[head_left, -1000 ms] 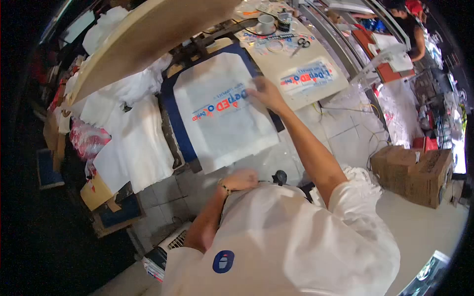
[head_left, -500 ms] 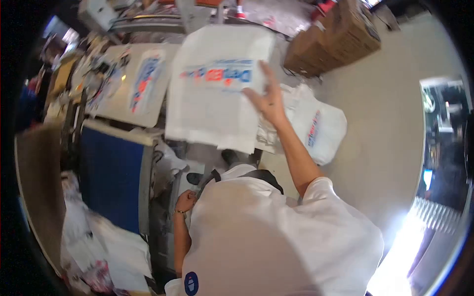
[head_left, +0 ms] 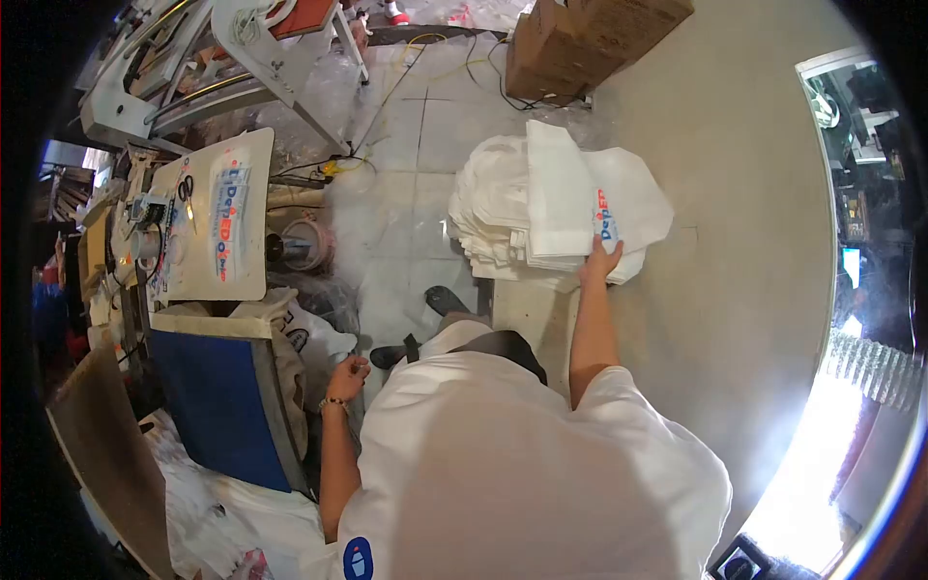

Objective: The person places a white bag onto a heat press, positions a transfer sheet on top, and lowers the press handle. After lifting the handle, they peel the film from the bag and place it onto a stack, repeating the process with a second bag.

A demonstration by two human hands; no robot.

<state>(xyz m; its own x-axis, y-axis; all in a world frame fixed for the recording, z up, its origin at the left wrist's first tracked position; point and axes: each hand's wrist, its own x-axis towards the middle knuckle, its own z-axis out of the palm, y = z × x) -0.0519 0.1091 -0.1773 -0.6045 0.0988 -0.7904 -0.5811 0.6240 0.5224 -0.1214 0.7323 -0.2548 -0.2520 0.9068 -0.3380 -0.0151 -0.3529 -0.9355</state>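
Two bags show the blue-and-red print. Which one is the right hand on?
The printed bag atop the floor pile, by the cardboard box: the right hand touches its near edge. The other bag lies on the board at left, untouched.

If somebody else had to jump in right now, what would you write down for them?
Right hand: rests on the printed bag atop the bag pile on the floor; grip unclear.
Left hand: curled, seemingly empty, beside the blue platen.
Done: that bag lies on the pile; a second printed bag lies on the cream board.
Left: the platen bears no bag.
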